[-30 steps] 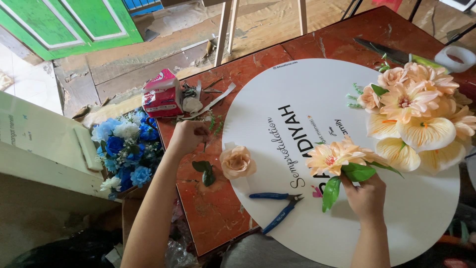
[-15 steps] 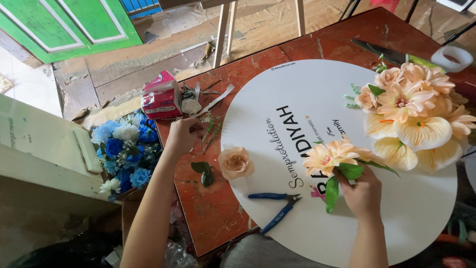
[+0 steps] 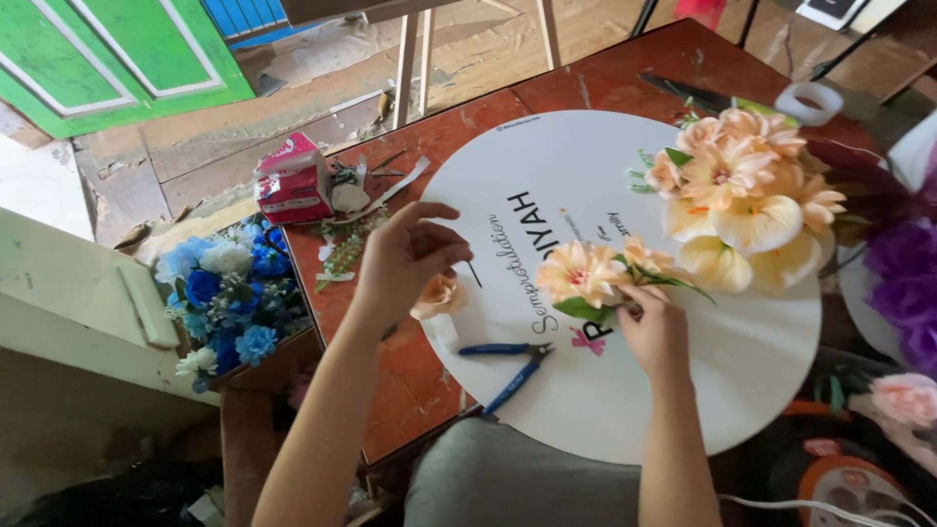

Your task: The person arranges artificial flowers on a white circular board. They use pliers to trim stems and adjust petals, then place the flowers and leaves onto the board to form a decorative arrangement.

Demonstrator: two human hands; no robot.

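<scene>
A round white board (image 3: 742,361) with dark lettering lies on a reddish table (image 3: 410,390). My right hand (image 3: 656,330) presses the stem of a peach flower sprig (image 3: 584,273) with green leaves onto the board's middle. My left hand (image 3: 405,256) hovers at the board's left rim, fingers pinched on a thin dark pin (image 3: 473,274). A loose peach rose (image 3: 441,293) lies just under that hand. Blue-handled pliers (image 3: 512,365) rest on the board between my arms. A cluster of peach and cream flowers (image 3: 744,195) sits at the board's upper right.
A pink box (image 3: 291,181) and paper scraps lie at the table's far left corner. A bunch of blue and white flowers (image 3: 220,288) stands below the left edge. A white tape roll (image 3: 808,101) sits at the back; purple flowers (image 3: 903,283) are at the right.
My left hand has come from the scraps near the table's left edge to the board's rim, above the loose rose. My right hand has stayed on the sprig.
</scene>
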